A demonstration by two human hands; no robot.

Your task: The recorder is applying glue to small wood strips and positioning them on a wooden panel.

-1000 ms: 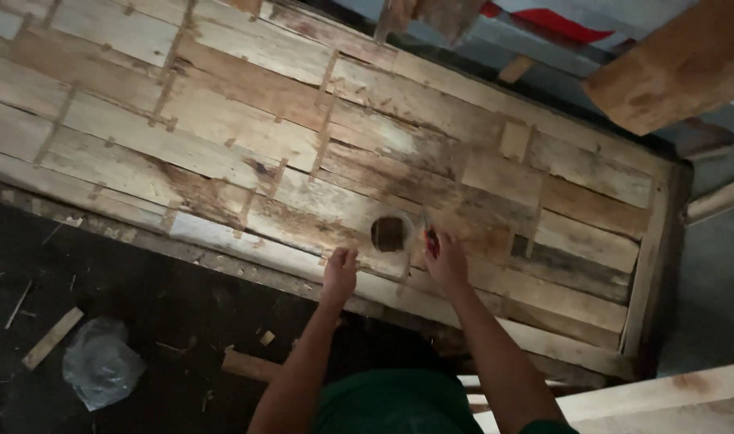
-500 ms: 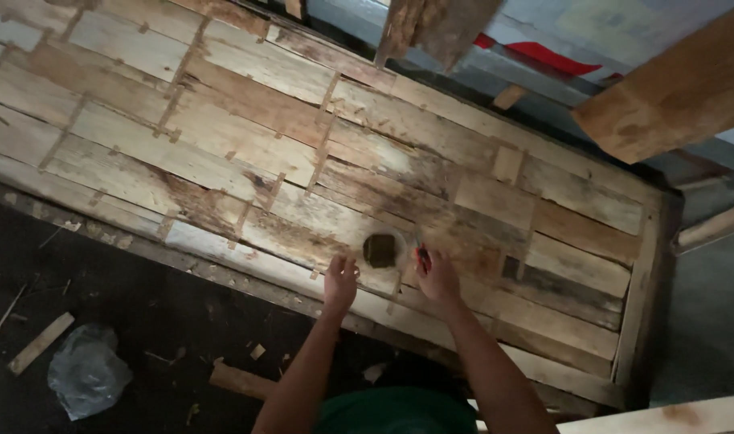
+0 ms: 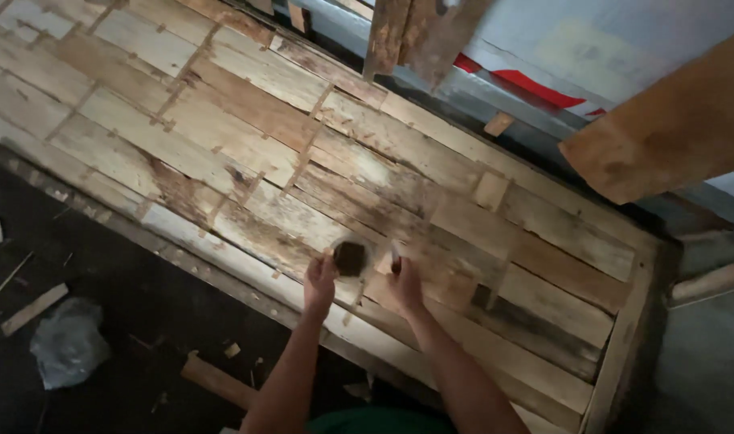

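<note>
Pinching a small red-handled tool (image 3: 396,259), your right hand (image 3: 404,287) is working at three o'clock of the round container (image 3: 350,258). Your left hand (image 3: 319,283) has crept up, now touching its rim, steadying it on the plank panel (image 3: 222,137).

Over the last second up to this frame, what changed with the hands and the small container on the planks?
The left hand moved from the panel's near edge up to the small round container and now touches its side. The camera view drifted, so everything sits lower and further left in the picture. Unchanged: the right hand pinches a small thin tool beside the container, and the container rests on the same plank of the wooden panel.
</note>
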